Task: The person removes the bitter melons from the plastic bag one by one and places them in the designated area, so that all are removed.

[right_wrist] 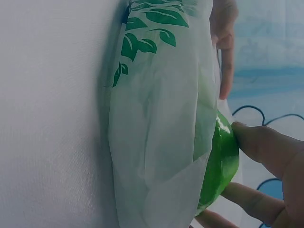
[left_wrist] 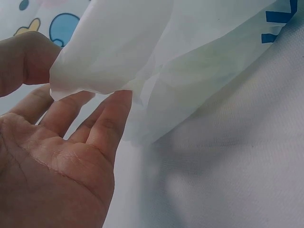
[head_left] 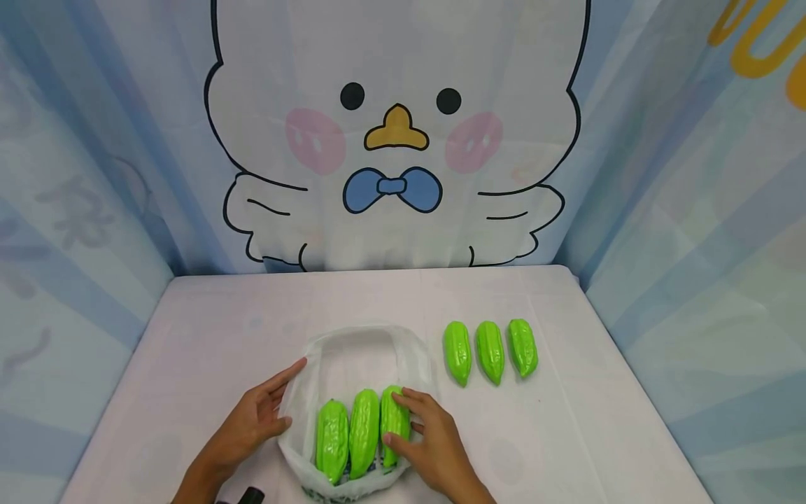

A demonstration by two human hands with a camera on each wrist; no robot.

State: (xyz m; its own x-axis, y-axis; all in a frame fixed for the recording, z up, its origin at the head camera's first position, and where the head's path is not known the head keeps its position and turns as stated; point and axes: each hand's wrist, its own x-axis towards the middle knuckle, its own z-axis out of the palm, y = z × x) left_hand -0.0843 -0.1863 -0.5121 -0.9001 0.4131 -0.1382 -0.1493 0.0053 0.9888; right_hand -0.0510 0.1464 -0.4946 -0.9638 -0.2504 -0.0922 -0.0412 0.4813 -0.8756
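Observation:
A white plastic bag (head_left: 415,350) lies with its mouth spread; green leaves are printed on its outside. Inside it, side by side, are two shiny green ribbed vegetable-shaped pieces (head_left: 364,434) and a similar green piece (head_left: 392,413) at the right. Around that right-hand piece my right hand (head_left: 437,444) has its thumb and fingers, gripping it, as the right wrist view also shows. My left hand (head_left: 248,427) holds the bag's left rim (left_wrist: 95,61) between thumb and fingers, the fingers partly hidden by the plastic.
Three more green pieces (head_left: 490,353) lie in a row on the pale table (head_left: 567,434), right of the bag. A patterned curtain (head_left: 397,231) hangs behind and at both sides. A small black item (head_left: 252,495) shows at the bottom edge near the left forearm.

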